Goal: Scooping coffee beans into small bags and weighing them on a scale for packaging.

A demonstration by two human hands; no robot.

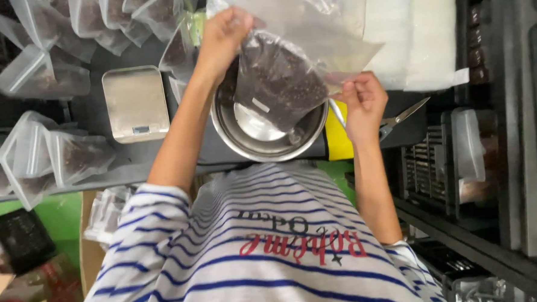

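Dark worktop [100,158] | steel bowl [268,133] | bag [280,78] pinched between left hand [224,35], right hand [363,101]

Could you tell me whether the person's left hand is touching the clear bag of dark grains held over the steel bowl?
Touching. The head view shows the left hand pinching the top edge of the clear bag above the steel bowl.

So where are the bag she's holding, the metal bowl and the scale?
Bag [280,78]: head view, on the dark-filled lower part.
Bowl [262,146]: head view, on the near inner wall.
Scale [134,99]: head view, on the middle of its steel platform.
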